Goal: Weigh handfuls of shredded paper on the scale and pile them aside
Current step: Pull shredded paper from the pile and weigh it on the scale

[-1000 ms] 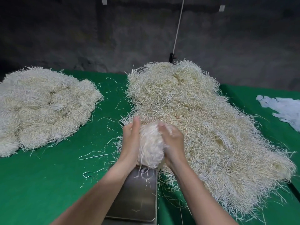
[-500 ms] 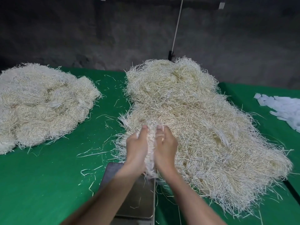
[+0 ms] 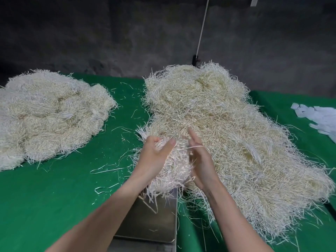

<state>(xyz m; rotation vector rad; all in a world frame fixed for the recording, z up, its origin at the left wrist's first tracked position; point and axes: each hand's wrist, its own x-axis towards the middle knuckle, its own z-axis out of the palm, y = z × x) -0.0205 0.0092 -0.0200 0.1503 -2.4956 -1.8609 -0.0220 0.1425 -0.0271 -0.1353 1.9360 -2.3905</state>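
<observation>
Holding: left hand (image 3: 154,160) curls round a handful (image 3: 172,171) of shredded paper, thumb over the top, fingers tucked into the far side.
Right hand: right hand (image 3: 201,160) lies flat against the handful's right side, fingers straight and pointing away. It presses rather than clutches, and one strand lies across the fingers.
Handful location: between both palms, over the far edge of the scale (image 3: 151,220), lower strands dangling onto the pan. Its right side is against the big heap (image 3: 227,128); can't tell if strands are tangled with it.
Scale: steel pan at the near table edge, a few stray strands on it, display not visible.
Side pile: side pile (image 3: 51,113) at far left, well apart from the scale.
Other: green cloth (image 3: 54,202), loose strands (image 3: 109,170) scattered on it, paper slips (image 3: 320,119) at far right.
Step (judged): bunching the handful, not yet set down for weighing.
Handling (judged): very light, soft and springy, sheds strands and snags on the heap, not fragile.
Where to hold (judged): cup the clump's middle from both sides and squeeze lightly; pinching the ends would only pull out strands.
Risk (judged): strands trailing off the pan onto the heap would throw off the reading.
</observation>
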